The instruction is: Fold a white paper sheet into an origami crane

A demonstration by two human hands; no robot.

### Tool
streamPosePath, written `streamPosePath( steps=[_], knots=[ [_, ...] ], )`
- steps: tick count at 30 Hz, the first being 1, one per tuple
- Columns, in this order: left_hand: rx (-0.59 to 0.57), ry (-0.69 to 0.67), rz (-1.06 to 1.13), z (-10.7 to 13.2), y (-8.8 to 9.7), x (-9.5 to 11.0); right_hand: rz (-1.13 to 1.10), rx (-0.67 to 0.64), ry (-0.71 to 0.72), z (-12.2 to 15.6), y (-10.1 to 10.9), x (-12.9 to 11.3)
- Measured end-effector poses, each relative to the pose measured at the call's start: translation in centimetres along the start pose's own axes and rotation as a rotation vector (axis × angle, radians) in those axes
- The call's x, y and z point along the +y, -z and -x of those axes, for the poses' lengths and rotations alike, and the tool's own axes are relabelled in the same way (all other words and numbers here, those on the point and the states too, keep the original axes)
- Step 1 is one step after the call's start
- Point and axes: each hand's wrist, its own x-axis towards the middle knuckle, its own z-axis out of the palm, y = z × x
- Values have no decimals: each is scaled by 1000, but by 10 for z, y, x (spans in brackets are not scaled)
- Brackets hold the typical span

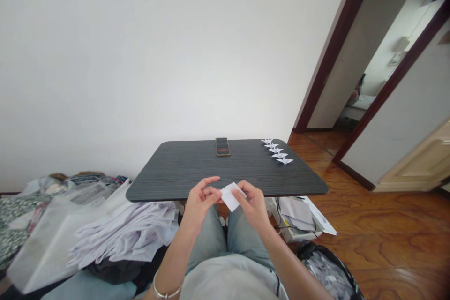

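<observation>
A small white folded paper [231,197] is held between both my hands, just in front of the near edge of the dark grey table [197,171]. My left hand [199,199] pinches its left corner with thumb and fingers. My right hand [253,201] pinches its right side. Both hands hover over my lap in light jeans. A silver bangle [165,292] circles my left wrist. Several finished white folded paper figures [277,151] lie in a row at the table's far right.
A small dark box-like object [222,146] stands at the table's far middle. Piled white cloth and bags [116,232] lie left of me. White papers in a tray [298,218] and a bin of paper scraps [325,269] sit to my right. An open doorway [372,84] is at right.
</observation>
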Motion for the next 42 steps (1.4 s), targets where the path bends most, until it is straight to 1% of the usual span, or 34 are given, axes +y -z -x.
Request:
streamPosePath(
  steps=[4, 10, 16, 21, 26, 31, 36, 40, 42],
  knots=[
    [15, -14, -44, -3, 6, -4, -54, -34, -41, -2, 1, 4],
    [-7, -32, -79, -3, 10, -2, -37, -21, -56, -5, 3, 7],
    [18, -31, -57, -1, 5, 3, -27, -24, -53, -5, 2, 5],
    [-18, -79, -123, -6, -1, -3, -19, -30, -32, -5, -2, 5],
    [-57, -75, -168, -6, -8, -4, 5, -18, -29, -6, -2, 5],
    [-65, -100, -179, -5, -9, -4, -55, -58, -36, -8, 1, 5],
    [-78, -116, -174, -5, -6, -6, -71, -66, -22, -10, 5, 4],
    [-99, -97, -157, -6, -4, -9, -114, -141, -71, -9, 6, 6],
    [-108, -83, -139, -7, -4, -11, -111, -158, -81, -9, 5, 8]
  ],
)
